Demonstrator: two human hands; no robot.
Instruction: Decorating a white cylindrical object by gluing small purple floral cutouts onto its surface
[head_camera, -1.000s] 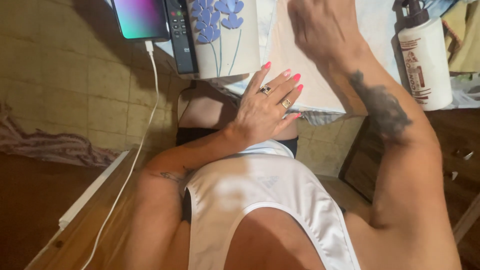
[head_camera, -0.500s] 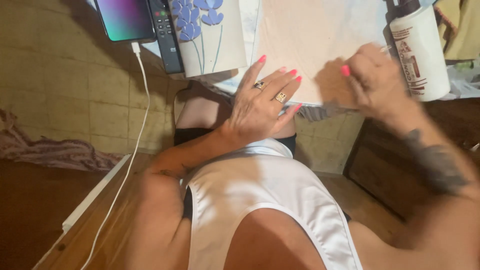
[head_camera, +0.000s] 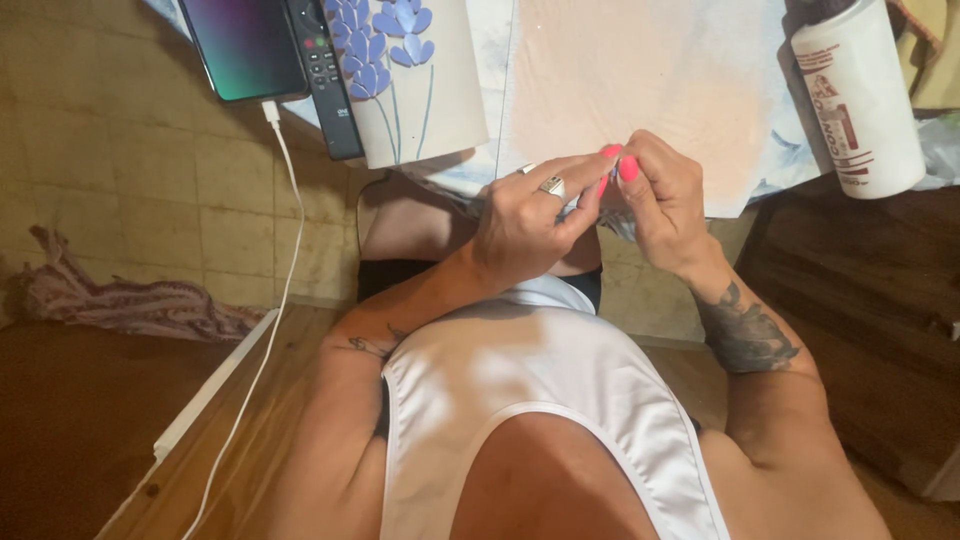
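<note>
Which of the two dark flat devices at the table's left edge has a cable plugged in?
The wide phone with the glowing screen: a white cable runs from its lower edge. The narrow black remote control beside it has none.

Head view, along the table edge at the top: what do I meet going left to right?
Phone → black remote → flower-printed cloth → left hand → right hand, both pinching the pale fabric → white bottle.

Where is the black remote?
In the head view, the black remote lies at the upper left on the table's edge, between the phone and the flowered cloth.
</note>
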